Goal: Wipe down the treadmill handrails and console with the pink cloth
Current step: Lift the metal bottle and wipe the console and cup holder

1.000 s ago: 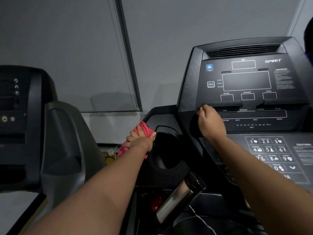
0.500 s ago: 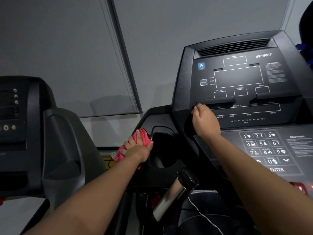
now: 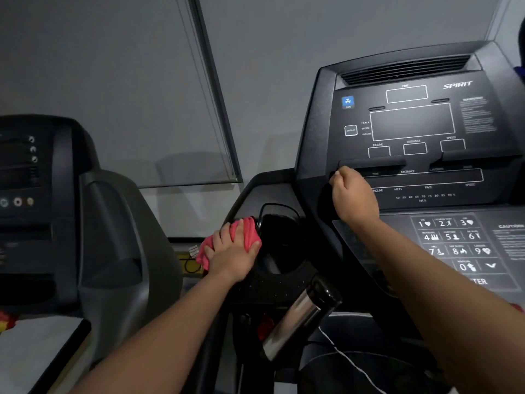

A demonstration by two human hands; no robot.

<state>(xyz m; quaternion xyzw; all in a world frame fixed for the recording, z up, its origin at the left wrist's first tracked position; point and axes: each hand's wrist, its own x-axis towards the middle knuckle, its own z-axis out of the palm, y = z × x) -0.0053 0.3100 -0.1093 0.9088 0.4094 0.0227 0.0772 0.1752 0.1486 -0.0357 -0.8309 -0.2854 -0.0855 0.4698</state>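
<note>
Head view: your left hand (image 3: pixel 231 258) lay on the bunched pink microfibre cloth (image 3: pixel 251 233), fingers spread and pressing it flat onto the black plastic wing just left of the tall black treadmill console (image 3: pixel 412 123). The thumb sat on the side nearer the console, at the rim of the dark oval cup-holder recess (image 3: pixel 279 243).

Your right hand (image 3: pixel 353 199) was curled, knuckles up, at the left end of the console's narrow ledge. Its fingertips were hidden behind the hand, so I cannot tell whether it gripped the ledge or only leaned there.

The likeliest slip from here was the cloth's loose end. It hung past the wing's outer edge, away from the console, and a stroke outward with a light palm could have let the bundle slide off and drop. A stroke toward the console could have tucked the cloth into the recess. Your right forearm also passed close over the console's white-printed number keypad (image 3: pixel 454 243), so a shift of weight might have pressed a key.

The cloth's long axis ran on a slant, its far end toward the console and its near end hanging outward. The chrome tubular handrail grip (image 3: pixel 295 319) below the console looked yet to be wiped.
</note>
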